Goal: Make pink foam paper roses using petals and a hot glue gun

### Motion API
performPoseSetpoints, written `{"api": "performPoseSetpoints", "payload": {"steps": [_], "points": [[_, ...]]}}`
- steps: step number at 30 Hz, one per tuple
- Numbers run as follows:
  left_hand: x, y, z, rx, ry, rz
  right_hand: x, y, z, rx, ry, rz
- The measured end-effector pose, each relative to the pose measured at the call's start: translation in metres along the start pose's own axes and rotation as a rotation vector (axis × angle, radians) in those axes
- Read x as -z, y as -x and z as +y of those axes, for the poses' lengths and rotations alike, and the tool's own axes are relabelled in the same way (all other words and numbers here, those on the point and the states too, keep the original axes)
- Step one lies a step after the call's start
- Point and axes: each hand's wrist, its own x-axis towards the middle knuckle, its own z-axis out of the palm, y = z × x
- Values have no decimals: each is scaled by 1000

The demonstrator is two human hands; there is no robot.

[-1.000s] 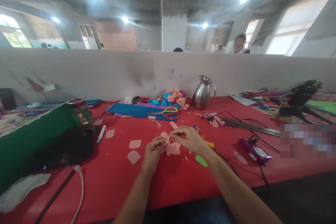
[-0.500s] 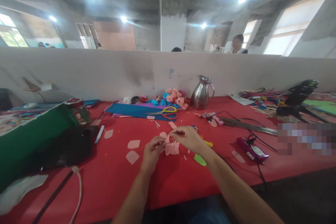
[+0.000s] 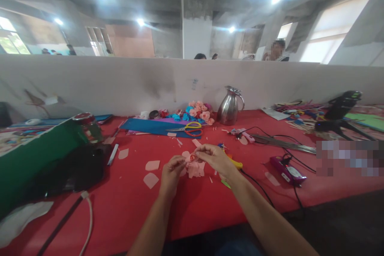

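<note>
Between my two hands is a small pink paper flower with a rolled centre. My left hand pinches its left side with thumb and fingertips. From the right, my right hand is closed with its fingertips at the flower's edge. Just below lie crumpled pink paper pieces on the red table. Partly behind my right hand is a yellow tool with a black cord, looking like a glue gun. A bright green piece shows under my right wrist.
Loose pink petals lie left of my hands. Scissors rest on blue sheets, near finished paper flowers and a steel jug. A purple power strip with cords is right; a green box wall stands left.
My hands and the flower have shifted slightly left, and the flower has turned a little. More of the yellow tool shows, and less of the green piece.
</note>
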Motion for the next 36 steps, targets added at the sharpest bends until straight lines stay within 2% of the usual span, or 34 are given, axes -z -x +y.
{"api": "performPoseSetpoints", "payload": {"steps": [4,8,13,16,20,23,31,36], "points": [[0,0,1,23,1,10,-1,1,5,24,40,47],[-1,-1,0,49,28,77,-3,1,10,105,158,98],[-1,-1,-1,54,45,109,-9,0,14,202,187,65],[0,-1,-1,58,73,105,-10,-3,18,214,147,67],[0,-1,-1,83,119,125,-9,-7,24,199,169,160],[0,-1,-3,102,140,142,-11,-8,26,203,166,183],[2,0,-4,181,212,114,-10,-10,24,251,181,241],[-2,1,-2,185,153,0,4,-7,9,286,359,142]]}}
